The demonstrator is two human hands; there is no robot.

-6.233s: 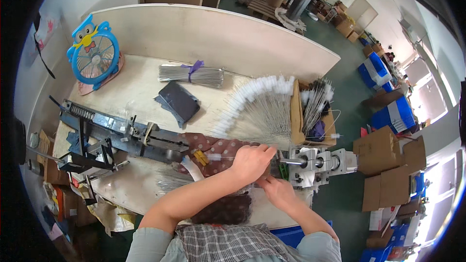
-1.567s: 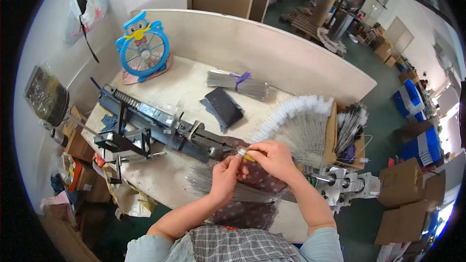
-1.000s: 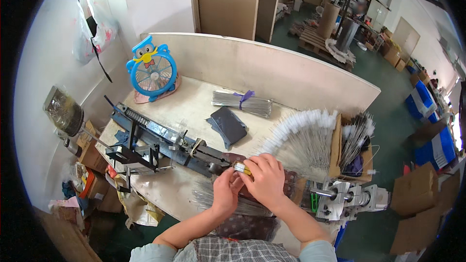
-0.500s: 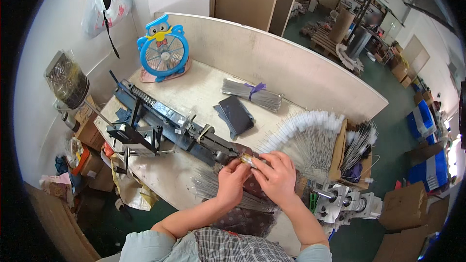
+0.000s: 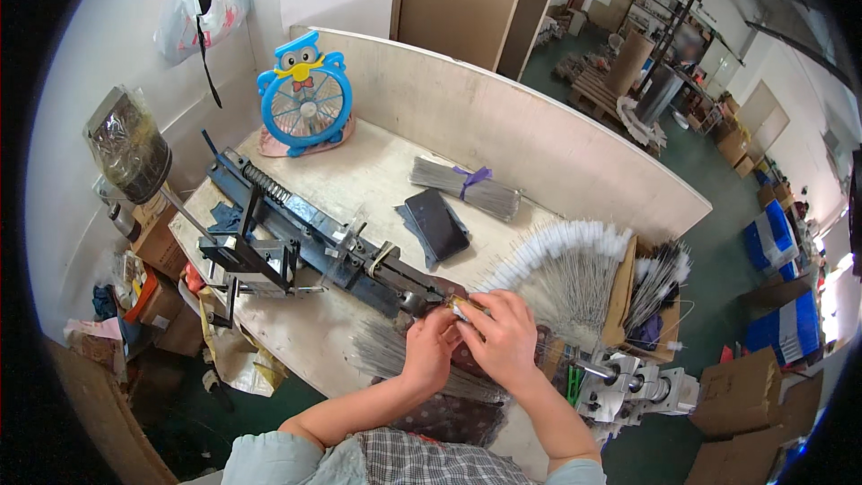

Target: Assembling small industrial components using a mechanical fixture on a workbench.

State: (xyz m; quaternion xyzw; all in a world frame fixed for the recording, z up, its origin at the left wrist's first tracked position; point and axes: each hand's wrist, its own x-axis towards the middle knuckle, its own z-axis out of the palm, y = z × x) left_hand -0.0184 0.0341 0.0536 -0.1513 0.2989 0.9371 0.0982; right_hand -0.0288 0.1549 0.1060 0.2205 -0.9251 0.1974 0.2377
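Note:
Both my hands meet at the right end of a long blue metal jig (image 5: 305, 233) on the wooden bench (image 5: 359, 171). My left hand (image 5: 429, 348) and my right hand (image 5: 503, 334) pinch a small yellowish piece (image 5: 456, 307) between their fingertips, just by the jig's end. A fan of thin wires with white fluffy tips (image 5: 561, 265) lies to the right of my hands. Loose grey wires (image 5: 386, 355) lie under my left wrist.
A dark phone (image 5: 437, 223) lies mid-bench beside a tied wire bundle (image 5: 467, 187). A blue owl-shaped fan (image 5: 303, 99) stands at the back left. A grey motor unit (image 5: 637, 386) sits at right; cardboard boxes (image 5: 736, 395) and blue crates (image 5: 772, 233) stand beyond.
My view has shifted so the bench sits more to the right and closer. My hands stay together at the jig's end, still working the small piece.

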